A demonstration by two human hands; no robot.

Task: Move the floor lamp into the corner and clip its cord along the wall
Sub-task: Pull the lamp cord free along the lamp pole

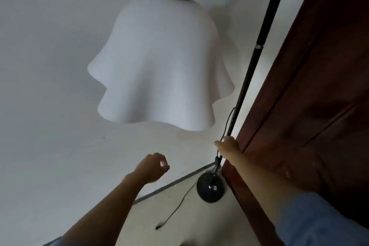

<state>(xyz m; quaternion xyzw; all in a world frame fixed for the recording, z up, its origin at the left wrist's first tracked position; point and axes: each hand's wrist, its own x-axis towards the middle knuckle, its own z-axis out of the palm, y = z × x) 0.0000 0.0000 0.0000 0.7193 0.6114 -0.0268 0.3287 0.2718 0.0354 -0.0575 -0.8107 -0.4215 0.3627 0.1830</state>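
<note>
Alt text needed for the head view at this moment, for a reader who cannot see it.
A person's right hand grips the black pole of a floor lamp standing in the corner beside a dark wooden door. Its white wavy shade hangs before the pale wall. The left hand hovers loosely curled, and the cord trails loose across the floor from the round base.

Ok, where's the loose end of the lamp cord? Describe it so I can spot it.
Start at the black dome lamp base standing by the wooden door. A thin black cord trails from it over the pale floor toward the camera, ending in a small dark tip, lying free.
</note>
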